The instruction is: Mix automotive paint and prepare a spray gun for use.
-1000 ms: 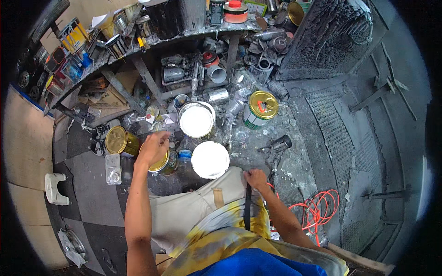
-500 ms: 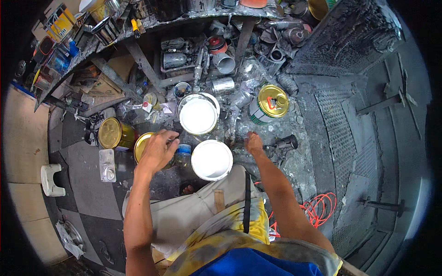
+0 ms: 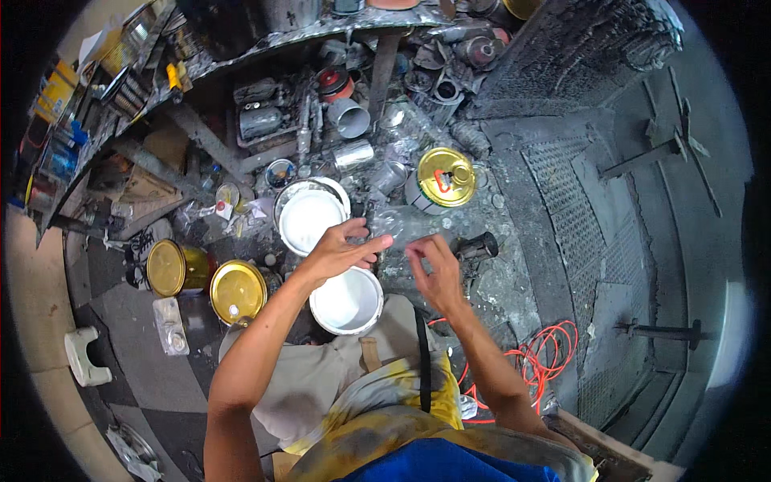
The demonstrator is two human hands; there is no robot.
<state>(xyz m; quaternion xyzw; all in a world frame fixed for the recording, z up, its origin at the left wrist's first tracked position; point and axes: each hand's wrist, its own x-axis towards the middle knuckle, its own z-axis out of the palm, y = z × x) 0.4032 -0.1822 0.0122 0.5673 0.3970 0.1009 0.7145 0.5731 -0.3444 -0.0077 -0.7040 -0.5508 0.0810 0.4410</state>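
Note:
My left hand [image 3: 345, 249] hovers over the two tubs of white paint, fingers loosely bent and apart, with nothing visible in them. One white tub [image 3: 347, 301] stands by my knees, partly hidden by that hand. The farther white tub [image 3: 312, 218] sits just beyond. To the right my right hand [image 3: 438, 273] is raised, its fingers curved and apart from the thumb, pointing toward the left hand. A clear plastic item [image 3: 401, 223] shows just beyond both hands; its kind is hard to make out. A gold-topped can [image 3: 446, 177] with a red handle mark stands farther on.
Two gold-lidded cans [image 3: 238, 291] [image 3: 166, 267] stand at the left. A dark cup [image 3: 479, 245] lies right of my right hand. A coiled red hose [image 3: 546, 353] rests at lower right. A cluttered bench [image 3: 281, 36] arches across the back, and a white stool [image 3: 86, 356] stands far left.
My left hand has moved right, from the gold-lidded can to over the white tubs. My right hand has uncurled from a fist. The view has swung slightly; the blue-capped bottle no longer shows.

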